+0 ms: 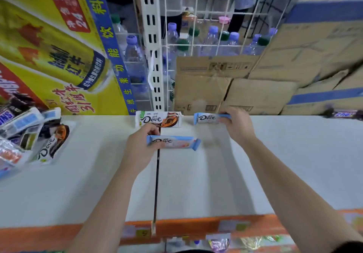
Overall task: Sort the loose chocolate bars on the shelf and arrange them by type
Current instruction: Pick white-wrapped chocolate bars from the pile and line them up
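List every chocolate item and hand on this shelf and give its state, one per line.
Left hand: shut on blue Dove bar, held just above the shelf.
Right hand: gripping second blue Dove bar at the back of the shelf.
Brown Dove bar: lying flat at the back, untouched.
Loose pile: unsorted, far left.
Snickers bar: lying alone, far right.

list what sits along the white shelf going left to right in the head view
Jumbled pile of loose chocolate bars → brown-and-white Dove bar at the back → blue-edged Dove bar in the right hand → dark Snickers bar at the far right.
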Motion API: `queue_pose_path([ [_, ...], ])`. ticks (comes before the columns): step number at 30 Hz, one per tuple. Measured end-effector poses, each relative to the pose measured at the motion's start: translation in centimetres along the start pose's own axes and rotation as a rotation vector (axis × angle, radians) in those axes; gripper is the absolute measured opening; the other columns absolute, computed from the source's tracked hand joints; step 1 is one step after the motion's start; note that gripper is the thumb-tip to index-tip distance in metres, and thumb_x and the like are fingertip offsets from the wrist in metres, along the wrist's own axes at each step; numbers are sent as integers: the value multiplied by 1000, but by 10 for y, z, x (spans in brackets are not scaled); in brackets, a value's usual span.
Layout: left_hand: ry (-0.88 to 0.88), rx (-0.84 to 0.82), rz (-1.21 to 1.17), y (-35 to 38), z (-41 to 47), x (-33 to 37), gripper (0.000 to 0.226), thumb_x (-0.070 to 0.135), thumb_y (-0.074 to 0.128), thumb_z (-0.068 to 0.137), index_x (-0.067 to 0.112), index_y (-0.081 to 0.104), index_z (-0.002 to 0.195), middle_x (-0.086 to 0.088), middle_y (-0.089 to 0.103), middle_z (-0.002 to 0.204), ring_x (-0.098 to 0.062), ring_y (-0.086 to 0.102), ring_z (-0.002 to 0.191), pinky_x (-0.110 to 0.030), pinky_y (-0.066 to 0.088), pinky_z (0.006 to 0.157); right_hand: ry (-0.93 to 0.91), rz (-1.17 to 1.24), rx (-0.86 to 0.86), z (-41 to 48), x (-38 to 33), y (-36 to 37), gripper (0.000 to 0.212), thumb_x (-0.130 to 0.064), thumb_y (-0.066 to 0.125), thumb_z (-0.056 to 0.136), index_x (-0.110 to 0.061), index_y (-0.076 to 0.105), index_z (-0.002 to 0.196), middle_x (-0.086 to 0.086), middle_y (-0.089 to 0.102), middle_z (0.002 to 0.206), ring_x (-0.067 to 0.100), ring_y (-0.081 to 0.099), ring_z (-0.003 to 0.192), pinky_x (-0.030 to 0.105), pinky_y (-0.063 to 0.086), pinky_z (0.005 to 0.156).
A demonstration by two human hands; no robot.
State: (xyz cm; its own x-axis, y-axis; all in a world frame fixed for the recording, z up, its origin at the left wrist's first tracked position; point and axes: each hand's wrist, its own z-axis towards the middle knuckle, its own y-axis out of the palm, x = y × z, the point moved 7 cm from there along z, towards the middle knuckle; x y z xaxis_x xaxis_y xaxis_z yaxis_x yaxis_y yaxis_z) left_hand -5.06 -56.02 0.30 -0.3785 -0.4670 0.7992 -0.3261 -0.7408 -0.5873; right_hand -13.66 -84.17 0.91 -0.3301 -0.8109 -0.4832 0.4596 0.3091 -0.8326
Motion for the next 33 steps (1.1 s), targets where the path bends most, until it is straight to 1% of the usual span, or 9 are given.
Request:
queue_pose_path([
  [4, -45, 10, 50, 27, -7, 8, 28, 15, 78, 71, 21, 51, 76, 8, 57, 66, -8, 46, 58, -19, 35, 55, -94, 48, -45, 15, 3, 13, 14, -16, 67, 81, -12, 71, 94, 11, 68, 92, 33, 56, 88, 29, 35, 71],
  [8, -33, 29, 60, 35, -9, 15, 23, 14, 77, 72, 23, 57, 78, 11, 63, 72, -5, 53, 65, -18, 39, 58, -90, 75, 33, 21, 14, 14, 17, -11, 65, 83, -8, 69, 99, 13, 63, 96, 33, 54, 94, 31, 41, 77],
  [11, -7, 31, 109, 37, -8, 19, 20, 11, 75, 74, 23, 63, 84, 10, 66, 81, -9, 58, 74, -25, 45, 68, -36, 117, 131, 23, 21, 8, 14, -8, 69, 77, -6, 67, 90, 12, 60, 90, 32, 54, 89, 29, 39, 71],
  [14, 35, 26, 209, 39, -6, 22, 20, 10, 73, 76, 22, 66, 90, 7, 65, 88, -14, 58, 81, -31, 47, 75, -91, 105, 195, 22, 19, 8, 10, -2, 68, 74, -4, 63, 83, 12, 58, 85, 34, 54, 82, 30, 40, 67],
  [19, 46, 19, 273, 43, -4, 28, 20, 14, 72, 77, 21, 68, 95, 5, 64, 89, -15, 58, 81, -31, 47, 74, -81, 133, 258, 19, 23, 5, 8, -3, 68, 74, -4, 61, 78, 10, 54, 89, 26, 54, 75, 29, 40, 60],
  [22, 34, 17, 277, 46, -4, 30, 23, 14, 72, 77, 21, 68, 99, 4, 64, 92, -14, 58, 82, -29, 45, 75, -64, 142, 257, 18, 25, 6, 3, -3, 65, 78, -3, 65, 81, 9, 55, 92, 23, 56, 78, 28, 42, 62],
  [25, 36, 18, 273, 49, -2, 33, 22, 12, 71, 78, 21, 68, 98, 5, 65, 92, -15, 58, 82, -29, 45, 74, -49, 177, 266, 19, 27, 8, 10, -1, 59, 81, -2, 69, 84, 8, 56, 93, 20, 56, 81, 29, 44, 65],
  [31, 64, -9, 283, 61, 3, 39, 20, 11, 69, 78, 22, 69, 95, 4, 66, 91, -15, 58, 83, -30, 45, 73, -50, 232, 311, 15, 28, 7, 12, 3, 58, 82, 0, 70, 84, 11, 55, 94, 13, 49, 81, 21, 35, 66],
  [33, 70, -15, 300, 65, 5, 41, 19, 12, 69, 79, 22, 68, 95, 4, 65, 91, -15, 57, 83, -31, 45, 73, -47, 231, 314, 15, 29, 7, 11, 3, 59, 82, -1, 69, 85, 11, 54, 94, 16, 52, 81, 23, 38, 65],
])
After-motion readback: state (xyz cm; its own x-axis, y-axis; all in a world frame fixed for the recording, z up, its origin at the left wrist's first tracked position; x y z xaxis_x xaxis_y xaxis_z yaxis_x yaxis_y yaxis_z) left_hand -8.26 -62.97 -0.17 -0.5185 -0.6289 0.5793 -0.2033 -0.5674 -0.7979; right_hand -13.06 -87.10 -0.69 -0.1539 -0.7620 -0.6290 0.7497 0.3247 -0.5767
